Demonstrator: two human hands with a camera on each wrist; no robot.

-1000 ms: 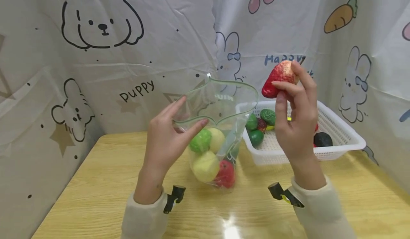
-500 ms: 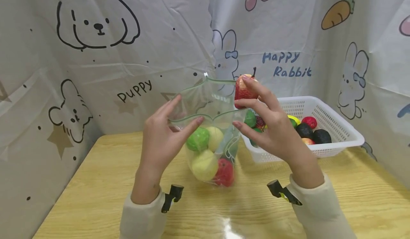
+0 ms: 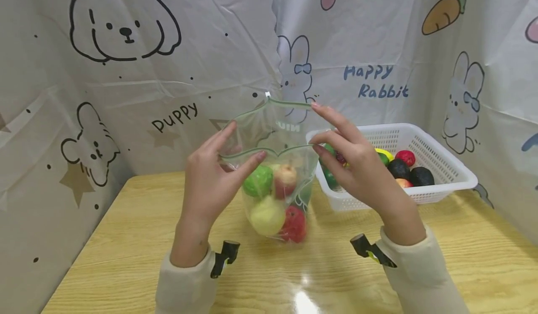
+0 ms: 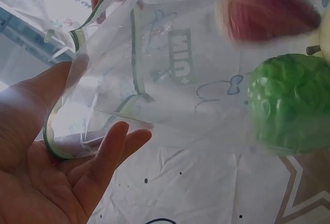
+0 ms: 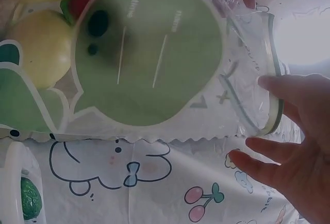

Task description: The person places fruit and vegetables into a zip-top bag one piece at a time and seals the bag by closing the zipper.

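Observation:
A clear zip bag [image 3: 277, 132] with a green-edged mouth stands spread open between both hands. My left hand [image 3: 212, 169] holds the left side of the mouth, thumb at the near edge and index finger at the far one. My right hand [image 3: 355, 157] holds the right side with thumb and fingertips at the edges. Inside the bag is a red fruit with a pale top [image 3: 285, 181], blurred in the left wrist view. Around it lie a bumpy green fruit [image 4: 289, 103], a pale yellow fruit [image 3: 267, 216] and a red fruit [image 3: 294, 224] at the bottom.
At the right stands a white perforated basket [image 3: 451, 183] holding several toy fruits and vegetables, among them a dark round one [image 3: 421, 176] and a small red one [image 3: 405, 158]. A wooden table [image 3: 138, 248] lies beneath, and printed curtains [image 3: 235, 47] enclose the back and sides.
My right hand has carried the red fruit with a pale top leftward from above the basket and let it go into the bag. That hand's fingers are now at the bag's right edge.

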